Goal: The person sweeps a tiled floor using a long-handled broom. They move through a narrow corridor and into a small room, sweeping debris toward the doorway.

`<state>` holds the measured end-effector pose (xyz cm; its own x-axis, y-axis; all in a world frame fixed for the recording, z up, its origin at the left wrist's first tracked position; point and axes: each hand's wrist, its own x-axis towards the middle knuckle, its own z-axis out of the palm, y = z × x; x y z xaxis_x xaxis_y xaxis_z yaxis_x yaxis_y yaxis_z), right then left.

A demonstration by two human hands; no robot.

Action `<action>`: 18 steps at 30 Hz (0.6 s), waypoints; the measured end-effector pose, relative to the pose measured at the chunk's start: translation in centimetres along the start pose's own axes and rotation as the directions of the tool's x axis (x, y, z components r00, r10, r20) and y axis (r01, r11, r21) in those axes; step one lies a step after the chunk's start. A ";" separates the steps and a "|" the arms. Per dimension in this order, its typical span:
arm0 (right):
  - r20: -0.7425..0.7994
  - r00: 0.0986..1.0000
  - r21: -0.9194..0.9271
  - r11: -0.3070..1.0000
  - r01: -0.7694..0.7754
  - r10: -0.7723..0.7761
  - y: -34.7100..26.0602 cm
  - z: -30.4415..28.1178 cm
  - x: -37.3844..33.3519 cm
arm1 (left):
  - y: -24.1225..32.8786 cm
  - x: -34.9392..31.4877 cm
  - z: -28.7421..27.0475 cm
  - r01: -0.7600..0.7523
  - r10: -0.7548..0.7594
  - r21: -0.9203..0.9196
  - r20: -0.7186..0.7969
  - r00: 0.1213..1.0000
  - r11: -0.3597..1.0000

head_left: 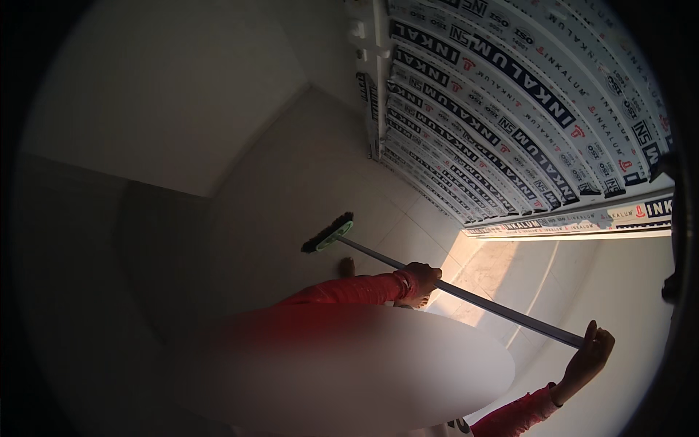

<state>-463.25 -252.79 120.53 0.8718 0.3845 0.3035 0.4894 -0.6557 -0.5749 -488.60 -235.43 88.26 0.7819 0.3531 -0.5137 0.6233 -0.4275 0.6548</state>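
Note:
A broom with a long grey handle (pixel 502 312) slants across the view, its head toward the far left and its end at the right. The broom head (pixel 325 234) has dark bristles and a green top, and is down at the tiled floor. My left hand (pixel 421 282), in a red sleeve, is closed around the middle of the handle. At the handle's upper end, my right hand (pixel 595 348) grips with bent fingers. A blurred patch hides much of the area below my left forearm.
A door or shutter panel covered in printed protective film (pixel 495 109) stands at the upper right. Sunlight falls through the opening onto the floor (pixel 484 273). Pale walls (pixel 182 80) meet the floor at the left. My foot (pixel 347 267) is near the broom head.

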 end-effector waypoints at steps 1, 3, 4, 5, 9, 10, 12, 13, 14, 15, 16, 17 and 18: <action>0.159 0.955 -0.417 0.860 0.296 -0.251 -1.9 2.1 -1.1 | -3.2 -1.7 -0.9 0.070 -0.070 0.007 0.011 0.997 0.997; 0.132 0.723 -0.331 0.658 0.677 -0.678 -6.0 7.9 -4.3 | -9.2 -5.2 -2.4 0.113 -0.113 0.074 -0.011 0.994 0.991; 0.266 0.660 -0.186 0.635 0.750 -0.702 -8.2 11.3 -6.3 | -11.6 -6.8 -2.5 0.147 -0.146 0.085 -0.012 0.989 0.985; 0.410 0.570 -0.040 0.610 0.792 -0.712 -10.4 14.7 -8.7 | -13.7 -8.3 -2.8 0.178 -0.176 0.086 -0.033 0.984 0.980; 0.783 -0.012 0.385 0.469 0.795 -0.622 -17.8 29.6 -19.4 | -20.8 -12.6 -5.0 0.291 -0.280 0.045 -0.173 0.944 0.956; 0.854 -0.162 0.453 0.556 0.697 -0.494 -19.2 33.0 -21.8 | -22.1 -13.4 -5.8 0.313 -0.299 0.021 -0.245 0.922 0.949; 0.889 -0.353 0.458 0.561 0.690 -0.292 -21.5 38.6 -26.3 | -24.8 -15.2 -7.1 0.333 -0.317 0.006 -0.292 0.902 0.943; 0.857 -0.414 0.514 0.462 0.723 -0.306 -22.6 40.9 -28.2 | -26.2 -16.3 -7.8 0.369 -0.356 -0.019 -0.316 0.880 0.929; 0.851 -0.452 0.525 0.424 0.738 -0.268 -23.6 42.8 -29.6 | -27.4 -17.3 -8.3 0.385 -0.378 -0.048 -0.334 0.863 0.922; 0.830 -0.493 0.557 0.420 0.717 -0.260 -24.8 44.8 -30.8 | -28.8 -18.3 -9.0 0.408 -0.406 -0.069 -0.344 0.847 0.910; 0.791 -0.546 0.610 0.430 0.665 -0.276 -25.9 46.3 -32.0 | -29.4 -19.4 -9.2 0.447 -0.445 -0.108 -0.445 0.777 0.888; 0.782 -0.562 0.620 0.432 0.655 -0.269 -27.2 47.9 -32.9 | -30.5 -20.6 -9.7 0.487 -0.479 -0.138 -0.535 0.696 0.862; 0.751 -0.607 0.658 0.377 0.652 -0.261 -28.8 49.7 -34.0 | -31.8 -21.9 -10.3 0.524 -0.505 -0.169 -0.614 0.607 0.835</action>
<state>-508.10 -214.70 88.99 -0.6731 0.4256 -0.6048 0.7384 0.4313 -0.5183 -525.61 -221.01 84.38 0.1528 0.9408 -0.3024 0.9281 -0.0315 0.3710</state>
